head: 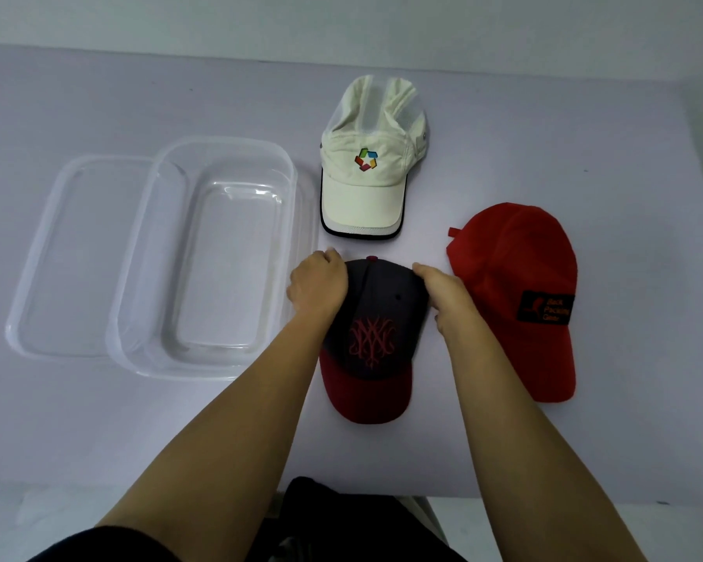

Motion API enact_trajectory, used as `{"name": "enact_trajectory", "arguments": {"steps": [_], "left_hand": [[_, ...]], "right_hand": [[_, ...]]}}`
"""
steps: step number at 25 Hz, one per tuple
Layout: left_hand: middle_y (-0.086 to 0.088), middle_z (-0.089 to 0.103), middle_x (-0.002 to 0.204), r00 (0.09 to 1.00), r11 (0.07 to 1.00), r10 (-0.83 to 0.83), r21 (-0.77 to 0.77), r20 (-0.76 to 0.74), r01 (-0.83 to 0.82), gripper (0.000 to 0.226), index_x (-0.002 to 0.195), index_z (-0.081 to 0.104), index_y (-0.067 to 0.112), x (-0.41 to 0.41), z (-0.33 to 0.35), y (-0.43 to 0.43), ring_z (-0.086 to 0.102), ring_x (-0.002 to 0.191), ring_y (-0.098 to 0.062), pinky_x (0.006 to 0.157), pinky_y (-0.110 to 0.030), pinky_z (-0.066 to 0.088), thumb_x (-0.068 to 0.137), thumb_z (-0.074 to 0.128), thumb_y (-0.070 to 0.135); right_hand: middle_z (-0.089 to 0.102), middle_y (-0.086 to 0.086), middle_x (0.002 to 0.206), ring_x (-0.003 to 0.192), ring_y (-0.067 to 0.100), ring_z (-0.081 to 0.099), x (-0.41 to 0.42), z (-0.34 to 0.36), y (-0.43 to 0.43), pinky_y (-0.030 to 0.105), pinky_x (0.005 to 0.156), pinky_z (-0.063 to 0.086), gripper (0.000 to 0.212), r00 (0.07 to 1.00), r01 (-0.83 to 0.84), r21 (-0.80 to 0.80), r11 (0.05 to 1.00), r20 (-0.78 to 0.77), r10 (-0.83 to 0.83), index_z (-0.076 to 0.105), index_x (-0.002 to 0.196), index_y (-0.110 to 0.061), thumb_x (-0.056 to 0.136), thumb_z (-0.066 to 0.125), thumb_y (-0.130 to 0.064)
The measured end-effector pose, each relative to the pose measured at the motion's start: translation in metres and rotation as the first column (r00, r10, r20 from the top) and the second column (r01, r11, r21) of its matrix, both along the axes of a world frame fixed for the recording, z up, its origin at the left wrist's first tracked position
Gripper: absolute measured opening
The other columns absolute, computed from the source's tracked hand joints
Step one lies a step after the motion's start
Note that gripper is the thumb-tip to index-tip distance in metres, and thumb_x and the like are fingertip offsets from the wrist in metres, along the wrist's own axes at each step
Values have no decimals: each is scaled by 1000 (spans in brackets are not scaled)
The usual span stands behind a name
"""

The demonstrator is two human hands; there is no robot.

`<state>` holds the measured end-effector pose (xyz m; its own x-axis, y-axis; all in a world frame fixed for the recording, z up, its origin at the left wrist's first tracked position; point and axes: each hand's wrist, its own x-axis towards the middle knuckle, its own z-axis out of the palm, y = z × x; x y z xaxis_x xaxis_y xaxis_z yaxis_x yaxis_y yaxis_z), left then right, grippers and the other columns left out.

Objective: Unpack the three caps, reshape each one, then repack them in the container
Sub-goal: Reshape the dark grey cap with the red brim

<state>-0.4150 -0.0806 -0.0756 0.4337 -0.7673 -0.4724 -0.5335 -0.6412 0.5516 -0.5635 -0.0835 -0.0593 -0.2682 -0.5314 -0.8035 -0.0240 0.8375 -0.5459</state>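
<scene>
Three caps lie on the table. A dark navy cap (pixel 376 318) with a red brim and red embroidery sits nearest me, brim toward me. My left hand (pixel 317 283) grips its crown on the left side, and my right hand (pixel 443 294) grips the right side, fingers curled over the top. A cream cap (pixel 370 176) with a coloured star logo lies beyond it. To the right lies a red cap (pixel 512 294) with a black patch. The clear plastic container (pixel 147 253) stands on the left with nothing in it.
The container's clear lid (pixel 37 269) lies flat beside it, partly under its left side. The pale table (pixel 626 176) ends at a near edge by my body, and a wall runs along the far side.
</scene>
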Motion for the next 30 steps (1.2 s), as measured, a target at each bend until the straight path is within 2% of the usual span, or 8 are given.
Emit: {"name": "enact_trajectory", "arguments": {"steps": [3,6,10,13,16,23,26,30], "left_hand": [[-17,58,97,986,973,-166,-166,-21,160,37,77,51,11,7,18,1,54,98,-33,84,-36,40,99,26,27],[-10,56,125,969,914,-246,-332,8,234,34,120,56,8,22,51,22,50,116,-21,85,-12,27,101,30,20],[-7,49,141,981,945,-193,-275,-30,177,42,140,41,11,35,51,80,45,129,-19,96,-16,27,99,40,20],[-8,46,142,954,955,-258,-189,-150,228,57,144,31,13,20,29,117,44,129,-22,96,-22,32,92,54,19],[-6,47,140,926,938,-312,-223,-214,265,69,146,25,17,9,15,119,45,128,-22,96,-22,33,87,59,22],[-8,43,143,924,956,-281,-165,-260,244,72,146,23,16,7,15,127,44,128,-25,91,-20,33,87,63,18],[-7,46,138,916,946,-303,-198,-264,256,73,146,23,16,7,13,131,47,125,-23,90,-18,34,85,63,12],[5,37,118,896,923,-383,-142,-224,359,73,145,18,6,14,18,144,46,101,-2,82,-14,37,82,55,-4]], "right_hand": [[60,5,110,111,24,54,-8,8,11,34,81,40,27,976,-138,-159,977,-190,107,58,111,-17,91,52,-33],[59,-7,108,100,10,54,-27,23,43,27,82,41,14,945,-237,-378,895,-302,123,57,105,-28,92,51,-26],[49,-7,130,117,8,47,-35,14,99,27,97,40,47,901,-424,-400,813,-274,335,47,129,-25,86,63,-12],[32,-4,148,131,12,37,-25,-11,122,26,98,37,83,887,-458,-331,825,-101,451,24,145,-23,79,74,-20],[36,-4,147,128,9,38,-15,-19,122,22,95,41,87,902,-400,-380,834,-2,432,26,144,-25,75,77,-18],[40,-2,144,127,12,39,-9,-25,125,33,101,44,86,911,-398,-417,817,-78,404,28,144,-23,75,78,-16],[39,-4,141,130,14,38,-10,-21,126,30,100,43,86,899,-418,-410,811,-60,433,24,145,-24,77,74,-8],[17,-7,154,141,12,20,-19,-18,142,21,105,28,98,711,-702,-276,657,-205,673,4,150,-24,75,59,6]]}}
